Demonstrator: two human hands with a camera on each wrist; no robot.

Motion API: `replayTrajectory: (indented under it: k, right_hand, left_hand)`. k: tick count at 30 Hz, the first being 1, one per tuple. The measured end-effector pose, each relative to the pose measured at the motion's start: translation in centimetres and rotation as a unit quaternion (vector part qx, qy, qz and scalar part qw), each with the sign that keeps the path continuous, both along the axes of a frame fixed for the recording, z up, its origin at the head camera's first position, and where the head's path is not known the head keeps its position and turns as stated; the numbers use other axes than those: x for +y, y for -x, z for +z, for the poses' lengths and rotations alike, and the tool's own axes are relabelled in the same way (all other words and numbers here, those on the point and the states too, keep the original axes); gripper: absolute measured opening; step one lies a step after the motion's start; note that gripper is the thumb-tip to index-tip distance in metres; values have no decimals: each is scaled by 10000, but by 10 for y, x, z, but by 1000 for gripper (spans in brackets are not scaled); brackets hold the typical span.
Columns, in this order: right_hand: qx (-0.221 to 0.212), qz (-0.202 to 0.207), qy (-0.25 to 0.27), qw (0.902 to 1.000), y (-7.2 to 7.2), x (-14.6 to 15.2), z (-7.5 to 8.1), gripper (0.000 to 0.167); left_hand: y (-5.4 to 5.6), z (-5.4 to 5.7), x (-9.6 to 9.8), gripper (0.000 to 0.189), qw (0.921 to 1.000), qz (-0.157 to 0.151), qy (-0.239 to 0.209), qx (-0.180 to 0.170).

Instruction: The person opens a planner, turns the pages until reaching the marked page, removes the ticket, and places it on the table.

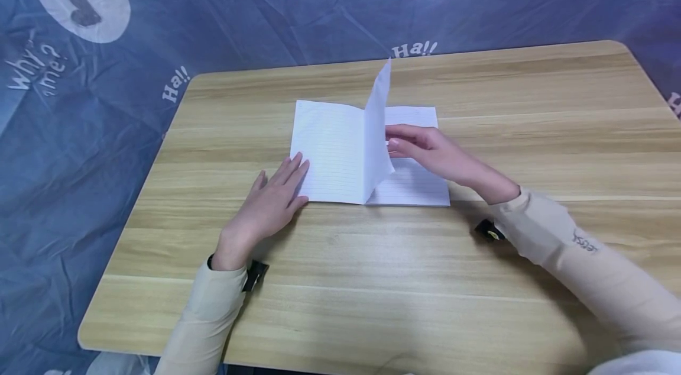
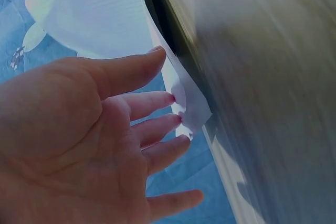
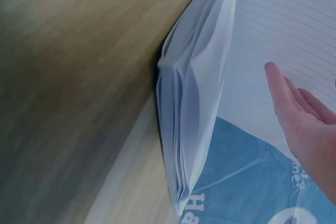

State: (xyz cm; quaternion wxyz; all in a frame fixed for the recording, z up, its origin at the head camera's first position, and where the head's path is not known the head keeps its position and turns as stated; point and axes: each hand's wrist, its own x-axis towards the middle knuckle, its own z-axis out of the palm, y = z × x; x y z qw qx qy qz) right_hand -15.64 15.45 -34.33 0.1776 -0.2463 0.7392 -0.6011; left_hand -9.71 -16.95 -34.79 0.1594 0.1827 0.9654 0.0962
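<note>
A lined notebook point(image 1: 330, 150) lies spread on the wooden table, with one page point(image 1: 376, 132) standing up near its middle. My left hand point(image 1: 268, 203) rests its extended fingers on the outer edge of the left page; in the left wrist view the fingertips of that hand point(image 2: 121, 135) meet the paper edge. On the other side, my right hand point(image 1: 433, 150) is above the right page, its fingertips partly hidden by the standing page. The right wrist view has the right hand point(image 3: 307, 114) with fingers extended against the lined sheet point(image 3: 273, 35).
The wooden table point(image 1: 340, 286) extends around the notebook. A blue printed cloth point(image 1: 239, 14) covers the area beyond its far and left edges. Small black devices sit at both wrists, by the left sleeve point(image 1: 204, 319) and right sleeve point(image 1: 564, 251).
</note>
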Motion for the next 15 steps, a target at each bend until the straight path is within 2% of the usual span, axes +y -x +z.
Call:
replayTrajectory:
  k: [4,9,15]
  right_hand:
    - [551,95,-608,9966,0,-9,-3,43]
    - [1179,368,-1260,9843,-2,-14,-9,44]
    - [1562,818,-1637,9706,-6,-21,-13,47]
  left_hand:
    - [1,0,-2,66,10000,25,-5,39]
    - [2,1,-7,65,9997,122,105,198]
    - [3,5,-12,59,9984,317,135,439]
